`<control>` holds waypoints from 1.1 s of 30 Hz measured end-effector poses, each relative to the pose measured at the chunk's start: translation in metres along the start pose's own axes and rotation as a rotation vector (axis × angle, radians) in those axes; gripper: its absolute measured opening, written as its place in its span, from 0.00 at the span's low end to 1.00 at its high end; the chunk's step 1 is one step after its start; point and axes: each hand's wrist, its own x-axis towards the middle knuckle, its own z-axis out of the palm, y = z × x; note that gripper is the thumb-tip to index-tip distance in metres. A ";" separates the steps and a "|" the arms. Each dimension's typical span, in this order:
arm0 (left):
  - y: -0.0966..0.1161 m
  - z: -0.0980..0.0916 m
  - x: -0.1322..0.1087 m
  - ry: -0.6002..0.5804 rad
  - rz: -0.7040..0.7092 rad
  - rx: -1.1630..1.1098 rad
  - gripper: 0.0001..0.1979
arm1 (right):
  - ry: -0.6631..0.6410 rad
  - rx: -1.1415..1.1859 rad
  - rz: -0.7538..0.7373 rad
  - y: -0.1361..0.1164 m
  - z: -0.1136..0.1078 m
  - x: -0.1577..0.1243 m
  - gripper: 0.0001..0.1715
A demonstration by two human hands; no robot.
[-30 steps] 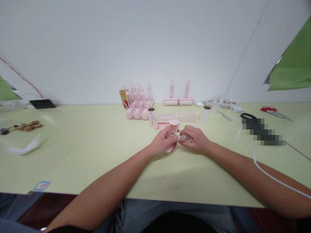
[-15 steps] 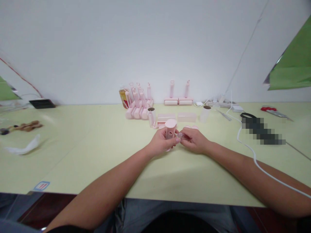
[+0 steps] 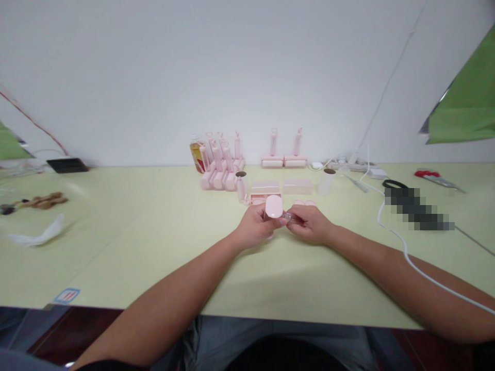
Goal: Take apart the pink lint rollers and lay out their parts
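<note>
My left hand is wrapped round a pink plastic piece, whose rounded end faces up toward me. Against its right side, my right hand pinches a small clear part, with the fingertips of both hands nearly meeting. Most of the clear part is hidden by the fingers. Just behind the hands lie an open pink tray piece, two translucent covers, one of them at the right, and small pink pieces. A white roll stands to the right, another roll to the left.
Assembled pink rollers stand by a bottle at the wall, with two more to their right. A white cable crosses the right side near my forearm. Red-handled scissors, a dark device and white tissue lie farther out.
The pink piece in my left hand has tilted, so its rounded end now faces me and its side opening is out of sight. Both hands have otherwise barely moved.
</note>
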 end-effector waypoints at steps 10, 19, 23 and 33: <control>0.005 -0.009 0.004 -0.072 -0.027 0.046 0.19 | -0.034 0.013 -0.004 -0.003 -0.001 0.000 0.04; 0.000 -0.019 0.007 -0.131 -0.031 0.154 0.17 | -0.170 0.099 0.009 -0.005 -0.003 -0.001 0.08; -0.001 -0.019 0.006 -0.140 -0.005 0.165 0.16 | -0.201 0.107 0.023 -0.004 -0.004 -0.002 0.09; -0.008 -0.018 0.017 0.107 -0.183 0.047 0.15 | -0.211 -0.108 0.137 0.000 -0.001 0.004 0.13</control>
